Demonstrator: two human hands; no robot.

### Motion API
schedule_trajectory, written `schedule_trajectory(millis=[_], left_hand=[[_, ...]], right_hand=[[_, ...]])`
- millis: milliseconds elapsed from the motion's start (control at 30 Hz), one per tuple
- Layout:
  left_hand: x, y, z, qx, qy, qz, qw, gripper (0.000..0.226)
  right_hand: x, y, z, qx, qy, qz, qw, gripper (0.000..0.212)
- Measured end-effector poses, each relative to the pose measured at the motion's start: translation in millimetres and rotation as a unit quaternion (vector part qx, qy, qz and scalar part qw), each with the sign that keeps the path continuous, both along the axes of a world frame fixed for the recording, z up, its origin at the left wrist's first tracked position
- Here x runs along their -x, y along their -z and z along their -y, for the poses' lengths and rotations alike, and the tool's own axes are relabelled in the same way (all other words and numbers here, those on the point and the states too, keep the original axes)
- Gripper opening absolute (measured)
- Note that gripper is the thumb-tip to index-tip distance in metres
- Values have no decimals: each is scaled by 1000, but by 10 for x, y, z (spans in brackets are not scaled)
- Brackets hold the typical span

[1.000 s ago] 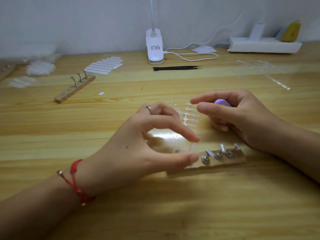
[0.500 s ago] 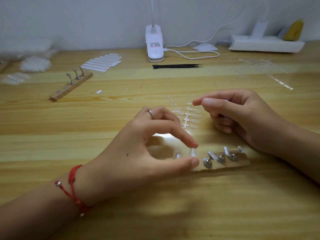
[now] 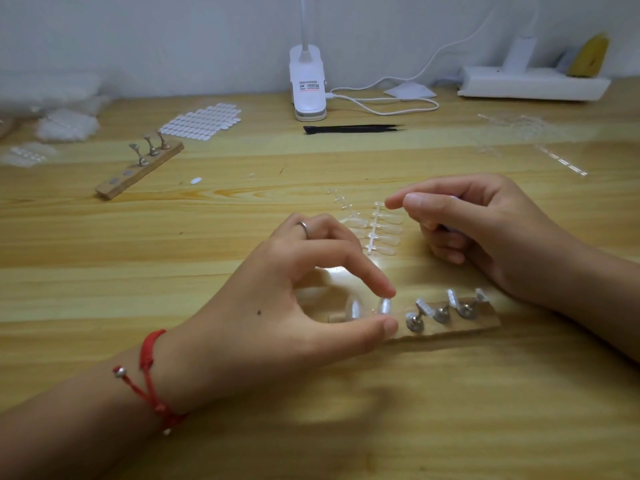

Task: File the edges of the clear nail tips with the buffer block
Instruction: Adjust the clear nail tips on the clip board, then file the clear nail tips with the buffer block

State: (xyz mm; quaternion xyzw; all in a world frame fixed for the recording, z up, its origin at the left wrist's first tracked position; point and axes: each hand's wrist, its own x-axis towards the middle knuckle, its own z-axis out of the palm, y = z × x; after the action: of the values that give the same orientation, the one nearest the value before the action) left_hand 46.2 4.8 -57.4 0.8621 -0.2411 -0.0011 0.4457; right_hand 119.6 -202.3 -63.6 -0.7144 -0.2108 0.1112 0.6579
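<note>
My left hand [image 3: 294, 306] reaches over the left end of a wooden holder strip [image 3: 453, 329]. Its thumb and forefinger pinch a clear nail tip [image 3: 384, 305] standing there, and a second clear tip [image 3: 355, 310] stands just left of it, under the palm. Three more tips sit on metal stands [image 3: 443, 311] along the strip. My right hand [image 3: 491, 233] is curled above the strip's right end. Its fingers are closed around the buffer block [image 3: 447, 228], of which only a pale sliver shows. A sprue of clear nail tips [image 3: 384, 233] lies between the hands.
A second wooden holder [image 3: 138, 171] with three stands lies at the far left, near a white sticker sheet [image 3: 201, 123] and plastic bags [image 3: 65, 126]. Black tweezers [image 3: 353, 128], a lamp base [image 3: 308, 91] with its cable, a white box [image 3: 533, 86] and loose clear sprues [image 3: 519, 133] are at the back.
My left thumb and forefinger have closed from apart onto the clear tip on the strip. My right hand has curled tighter, and the purple buffer block that showed before is now almost hidden.
</note>
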Motion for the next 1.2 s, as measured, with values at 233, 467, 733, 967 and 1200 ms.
schedule_trajectory(millis=[233,467,733,967,1200], left_hand=[[-2,-7,6,-27,7,20,999,19],[14,-38,19,-61,-2,41,997,18],[34,-68,-6,-25,-11,-17,999,42],[-244,-53,-129,-10,-77,-13,997,49],[-523,-17,-29,-234,-87,101,963,55]], right_hand=[[-3,7,-4,-4,1,-2,1000,15],[-5,4,2,-1,4,-1,1000,15],[-33,-11,16,-33,10,-32,999,14],[-70,-46,48,-103,33,-112,988,14],[-33,-86,17,-103,44,-122,986,18]])
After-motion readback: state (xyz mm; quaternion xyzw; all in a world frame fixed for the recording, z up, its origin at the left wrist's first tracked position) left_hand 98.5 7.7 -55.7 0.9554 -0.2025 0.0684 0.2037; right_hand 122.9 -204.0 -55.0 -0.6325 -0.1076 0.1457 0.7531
